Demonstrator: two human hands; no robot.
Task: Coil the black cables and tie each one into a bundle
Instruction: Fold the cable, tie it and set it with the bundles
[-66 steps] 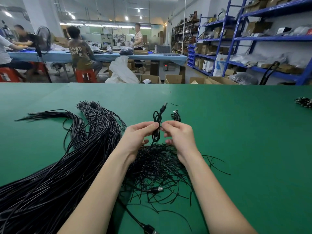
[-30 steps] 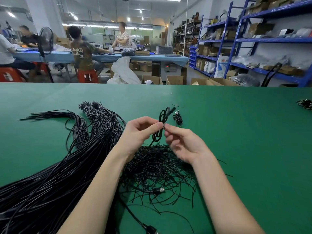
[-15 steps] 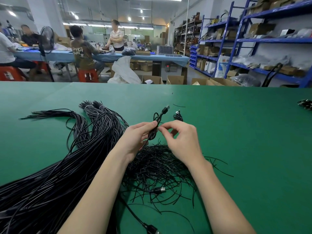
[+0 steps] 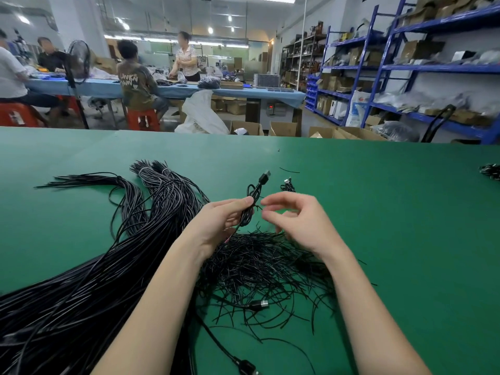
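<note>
Pinching the coiled cable mid-frame in my left hand, I am letting my right hand come off it, fingers loosely curled and empty, so the twist-tie looks done and the bundle ready to drop.

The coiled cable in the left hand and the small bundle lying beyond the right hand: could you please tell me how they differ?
The coiled cable is held up off the green table by the left hand; the small bundle lies on the table, untouched. The coiled cable looks longer and looser, its USB plug sticking up; the small bundle looks compact. Both are black, with a connector showing.
</note>
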